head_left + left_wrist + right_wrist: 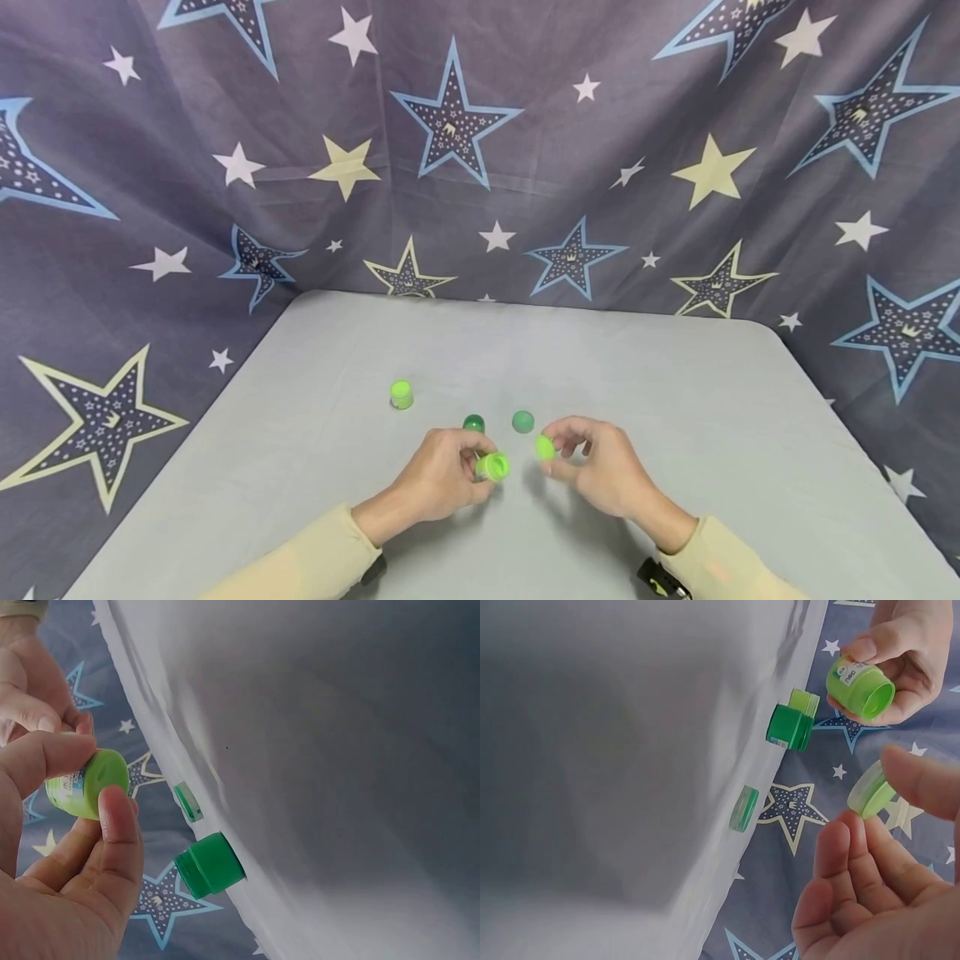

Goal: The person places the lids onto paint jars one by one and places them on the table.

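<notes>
My left hand [448, 477] grips a small light green paint jar [492, 467] between thumb and fingers, its uncapped mouth tilted toward the right. A label shows on the jar's side in the right wrist view. Opposite it, my right hand [606, 468] pinches a light green lid [873, 790] by its edge, apart from the jar. Just beyond the left hand stands a dark green jar [210, 865], partly hidden by that hand in the head view. To its right a green lid [522, 422] lies on the table.
A second light green jar [401, 395] stands farther back to the left on the pale grey table [675, 392]. Dark cloth [525, 167] printed with stars hangs behind the table and along both sides.
</notes>
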Demonstrator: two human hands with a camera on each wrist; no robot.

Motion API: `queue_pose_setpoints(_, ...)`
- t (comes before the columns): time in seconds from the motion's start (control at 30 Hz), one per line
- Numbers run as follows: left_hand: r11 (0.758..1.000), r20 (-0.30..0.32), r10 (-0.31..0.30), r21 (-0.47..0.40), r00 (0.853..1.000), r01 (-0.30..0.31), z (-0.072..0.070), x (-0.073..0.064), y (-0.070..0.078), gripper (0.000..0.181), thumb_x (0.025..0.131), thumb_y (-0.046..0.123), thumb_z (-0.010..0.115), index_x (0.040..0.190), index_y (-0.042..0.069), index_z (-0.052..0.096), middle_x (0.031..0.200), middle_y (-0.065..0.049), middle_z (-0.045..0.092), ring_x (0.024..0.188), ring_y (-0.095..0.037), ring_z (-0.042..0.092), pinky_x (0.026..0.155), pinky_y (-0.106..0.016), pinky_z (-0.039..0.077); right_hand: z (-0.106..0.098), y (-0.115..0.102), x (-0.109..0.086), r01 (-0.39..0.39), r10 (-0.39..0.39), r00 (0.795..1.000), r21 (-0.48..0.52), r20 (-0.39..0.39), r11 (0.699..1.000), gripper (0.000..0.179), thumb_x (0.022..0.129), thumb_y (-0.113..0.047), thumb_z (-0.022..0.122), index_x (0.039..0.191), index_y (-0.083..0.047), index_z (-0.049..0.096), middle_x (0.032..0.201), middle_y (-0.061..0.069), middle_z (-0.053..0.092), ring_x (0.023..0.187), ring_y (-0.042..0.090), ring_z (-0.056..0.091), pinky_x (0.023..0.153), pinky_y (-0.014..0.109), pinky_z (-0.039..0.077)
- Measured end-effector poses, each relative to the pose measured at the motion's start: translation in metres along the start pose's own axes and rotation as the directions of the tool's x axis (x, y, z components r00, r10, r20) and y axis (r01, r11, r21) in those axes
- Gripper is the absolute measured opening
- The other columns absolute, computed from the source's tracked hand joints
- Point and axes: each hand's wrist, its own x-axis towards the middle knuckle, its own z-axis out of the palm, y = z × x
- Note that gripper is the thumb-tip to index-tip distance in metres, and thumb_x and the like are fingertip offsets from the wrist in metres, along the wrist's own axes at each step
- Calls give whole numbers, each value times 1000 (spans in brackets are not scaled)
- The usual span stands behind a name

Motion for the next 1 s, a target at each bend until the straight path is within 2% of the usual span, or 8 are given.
queue_pose_setpoints(0.43, 1000, -5, 10, -13, 1000, -10, 0, 4, 4, 32, 72, -7, 85, 99, 7, 75, 80, 3, 67, 67, -9, 62, 59, -24, 57, 3, -5, -6, 60, -60, 998, 23, 24, 998, 29, 77, -12, 89, 100, -20, 73, 84, -10, 67, 83, 15, 63, 78, 34, 49)
queue_pose_setpoints(0.77, 999, -11, 31, -6, 999, -31, 3, 7, 5, 32, 73, -6, 85, 101, 6, 76, 81, 4, 67, 67, -9, 62, 59, -25, 57, 5, -7, -8, 78, -79, 996, 40, 37, 996, 30, 78, -12, 89, 102, -21, 73, 85, -11, 67, 83, 15, 63, 78, 32, 49)
queue_pose_setpoints(1.0, 999, -22, 43, 15, 999, -42, 3, 9, 8, 32, 72, -6, 86, 100, 7, 77, 82, 5, 65, 68, -12, 62, 59, -24, 56, 6, -7, -8, 87, -88, 996, 51, 31, 995, 30, 78, -12, 89, 102, -21, 73, 85, -11, 68, 83, 14, 64, 78, 35, 50)
